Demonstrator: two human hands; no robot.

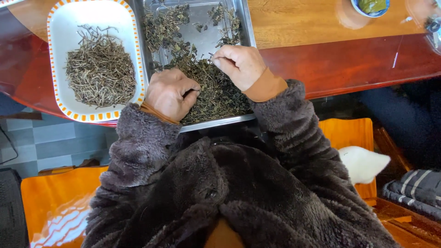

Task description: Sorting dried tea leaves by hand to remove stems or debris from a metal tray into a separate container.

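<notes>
Left hand (169, 94) hides leaves (216, 94) (partly).

Wooden table (321, 27): metal tray (242, 27), white dish (57, 27), small bowl (370, 6).

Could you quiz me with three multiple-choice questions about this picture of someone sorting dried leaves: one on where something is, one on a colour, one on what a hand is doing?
1. Where is the white dish of pale stems?
A. On the floor
B. Beside the metal tray, on the left hand's side
C. On the chair

2. What colour marks the dish's rim?
A. Orange
B. Blue
C. Green

3. What is the right hand doing?
A. Lying flat
B. Lifting the tray
C. Pinching at the dark leaves

Answers: B, the dish touches the tray's edge near the left hand; A, orange dashes ring it; C, its fingertips meet over the pile.
</notes>
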